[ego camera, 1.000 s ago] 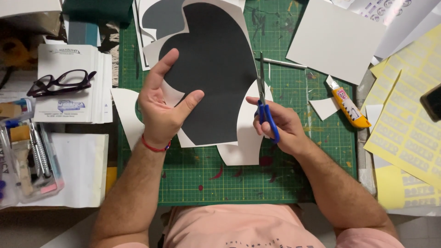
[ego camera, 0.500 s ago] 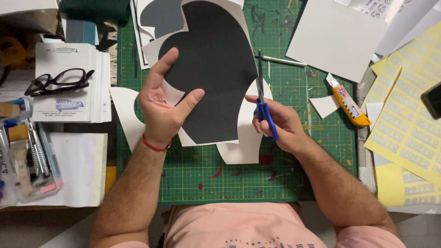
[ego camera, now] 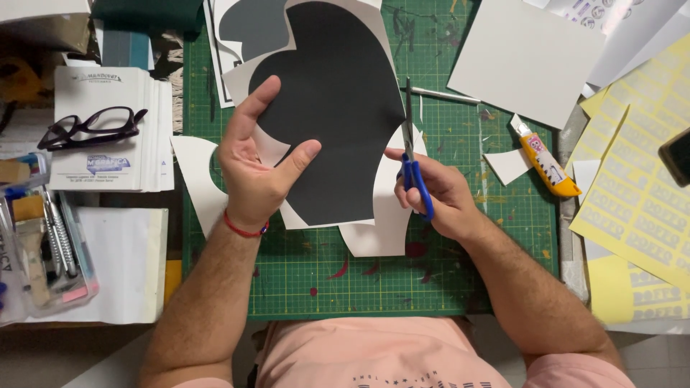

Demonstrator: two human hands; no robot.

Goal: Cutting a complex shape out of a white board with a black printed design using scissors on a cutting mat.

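While my left hand (ego camera: pixel 255 169) pinches the dark sheet (ego camera: pixel 338 108) above the green mat (ego camera: pixel 309 273) (thumb in front, keeping it taut), my right hand (ego camera: pixel 431 194) grips the blue-handled scissors (ego camera: pixel 411 154), fingers closed through their loops, along its right edge.

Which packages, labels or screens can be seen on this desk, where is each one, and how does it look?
Glue tube: right of the scissors in the right hand, on the green mat; yellow, white label, lying slanted.
Sticker sheets: far right; yellow, rows of small rectangular labels.
Booklet stack: left of the left hand; white, blue print, dark glasses on top.
Phone: right edge; dark screen, partly cut off.
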